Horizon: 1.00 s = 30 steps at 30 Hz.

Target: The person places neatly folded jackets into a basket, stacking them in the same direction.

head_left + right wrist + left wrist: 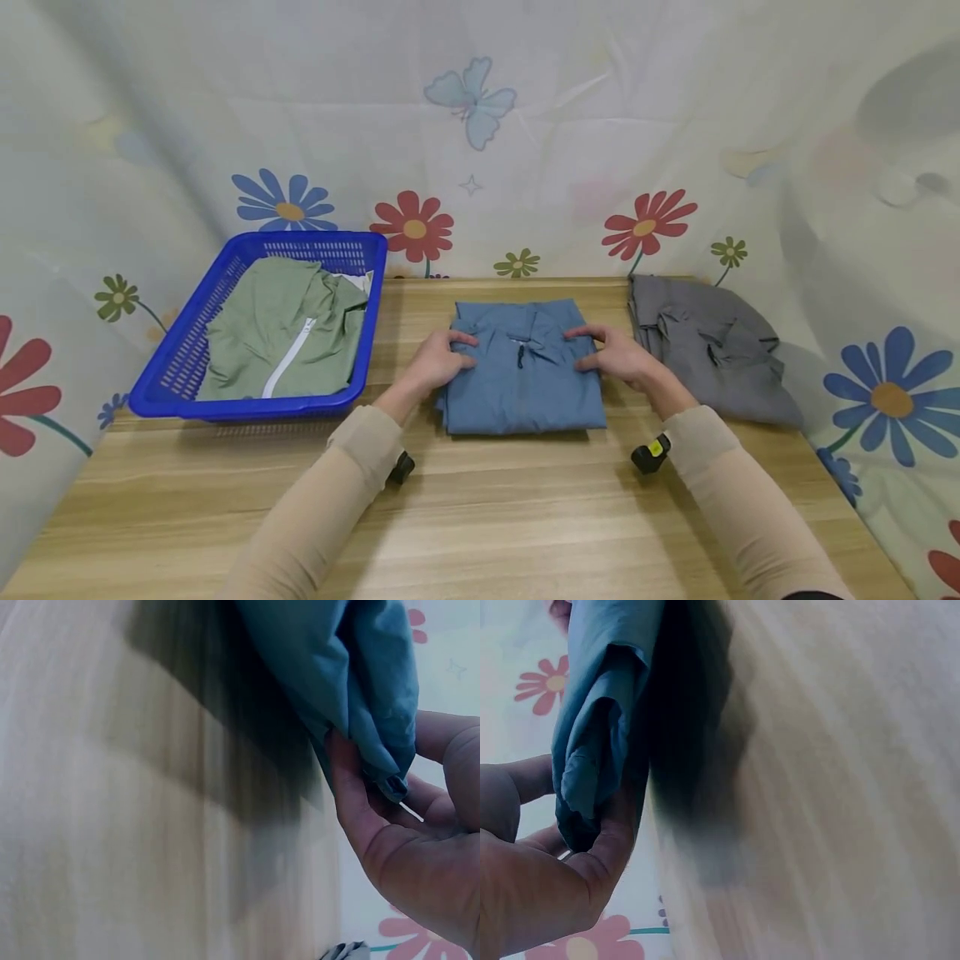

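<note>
While head view hides lower fingers (613, 841), wrist views show them under blue garment (525, 396), gripped by both hands (437, 360) (621, 357).

Two hands (438, 360) (621, 357); two wrist cameras (401, 468) (648, 455); one basket (367, 333); three zippered garments (517, 396) (262, 333) (738, 379).

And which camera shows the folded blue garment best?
The head view: it shows the folded blue garment from above, with the dark pull on its front. The left wrist and right wrist views show only its side edges, gripped by the fingers.
</note>
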Each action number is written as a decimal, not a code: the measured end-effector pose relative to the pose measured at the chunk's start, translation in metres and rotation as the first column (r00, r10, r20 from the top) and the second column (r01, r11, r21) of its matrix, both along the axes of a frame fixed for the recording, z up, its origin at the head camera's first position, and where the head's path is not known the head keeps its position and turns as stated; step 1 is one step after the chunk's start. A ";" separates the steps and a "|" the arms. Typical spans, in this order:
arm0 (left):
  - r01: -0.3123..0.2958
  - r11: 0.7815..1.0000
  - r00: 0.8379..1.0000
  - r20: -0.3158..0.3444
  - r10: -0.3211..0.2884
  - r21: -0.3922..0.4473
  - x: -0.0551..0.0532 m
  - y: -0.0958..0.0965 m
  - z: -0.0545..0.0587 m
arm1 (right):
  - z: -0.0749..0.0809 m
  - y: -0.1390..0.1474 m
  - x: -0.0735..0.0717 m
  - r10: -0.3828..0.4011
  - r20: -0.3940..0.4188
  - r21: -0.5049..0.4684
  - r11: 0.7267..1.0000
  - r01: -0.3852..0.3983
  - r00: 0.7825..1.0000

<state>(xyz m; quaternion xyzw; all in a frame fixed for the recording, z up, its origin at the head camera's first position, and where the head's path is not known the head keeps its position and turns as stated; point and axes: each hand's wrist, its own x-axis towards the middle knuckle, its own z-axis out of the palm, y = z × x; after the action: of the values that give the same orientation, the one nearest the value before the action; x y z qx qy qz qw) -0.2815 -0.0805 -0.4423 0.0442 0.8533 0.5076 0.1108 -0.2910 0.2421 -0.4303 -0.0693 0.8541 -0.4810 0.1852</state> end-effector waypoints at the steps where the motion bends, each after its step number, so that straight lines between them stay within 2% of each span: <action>1: -0.007 1.000 1.000 -0.005 0.007 -0.005 0.000 -0.001 0.002 | 0.002 -0.001 0.000 0.001 -0.006 -0.001 1.000 -0.001 1.000; 9: -0.028 0.999 0.999 -0.039 0.026 -0.044 0.004 -0.007 0.026 | 0.020 -0.009 0.000 0.009 -0.061 0.001 1.000 -0.009 0.998; 15: -0.012 1.000 0.999 -0.040 0.012 0.000 0.008 -0.018 0.046 | 0.037 -0.018 0.001 0.017 -0.104 0.002 1.000 -0.017 0.994; 20: -0.008 1.000 0.998 -0.068 0.006 -0.024 0.009 -0.029 0.055 | 0.046 -0.024 0.001 0.029 -0.102 -0.047 0.998 -0.034 0.994; 27: -0.010 0.999 0.993 -0.114 0.006 -0.030 0.008 -0.046 0.067 | 0.058 -0.037 -0.001 0.041 -0.128 -0.067 0.997 -0.050 0.991; 30: -0.012 1.000 0.994 -0.107 0.010 -0.024 0.009 -0.054 0.074 | 0.064 -0.044 0.000 0.043 -0.141 -0.072 0.996 -0.054 0.989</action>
<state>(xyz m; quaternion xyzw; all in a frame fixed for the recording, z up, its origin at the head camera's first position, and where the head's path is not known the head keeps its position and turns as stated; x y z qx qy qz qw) -0.2723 -0.1350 -0.3686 0.0651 0.8644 0.4946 0.0628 -0.2912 0.1976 -0.3667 -0.1307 0.8441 -0.5025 0.1339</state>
